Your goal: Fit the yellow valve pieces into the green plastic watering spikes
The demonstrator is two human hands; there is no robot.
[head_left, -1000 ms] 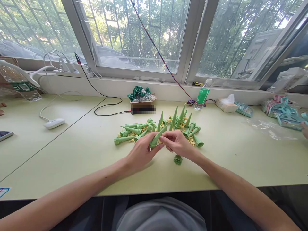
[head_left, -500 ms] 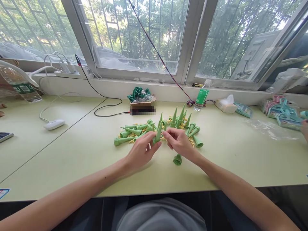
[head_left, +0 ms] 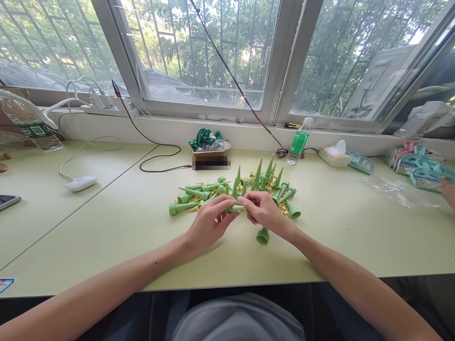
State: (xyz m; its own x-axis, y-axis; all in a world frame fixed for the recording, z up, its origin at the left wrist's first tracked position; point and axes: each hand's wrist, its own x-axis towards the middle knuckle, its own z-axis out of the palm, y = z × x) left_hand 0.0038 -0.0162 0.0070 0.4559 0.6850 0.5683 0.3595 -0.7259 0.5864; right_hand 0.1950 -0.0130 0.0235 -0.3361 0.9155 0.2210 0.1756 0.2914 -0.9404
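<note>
**Hands at the spike.** My left hand (head_left: 209, 223) and right hand (head_left: 266, 211) meet fingertip to fingertip. Both are closed on the ringed base of one green spike (head_left: 235, 198). I hold the spike tip-up just in front of the pile (head_left: 199, 193), a heap of like spikes and small yellow parts on the table (head_left: 124, 222).

- A loose green cap (head_left: 263, 235) lies in front of the pile, just beside my right wrist.
- Behind the pile is a brown box (head_left: 211, 160) topped by a green bag (head_left: 205, 137). The box's front label is blurred and unreadable.
- Behind and right of the pile stands a bottle (head_left: 297, 141) with a green label, its print too small to read. A tissue box (head_left: 334, 155) sits beyond it.
- Well left of the pile lies a white mouse (head_left: 81, 183).
- Far right of the pile, another person's hand (head_left: 448, 192) is at teal hangers (head_left: 423, 166).
</note>
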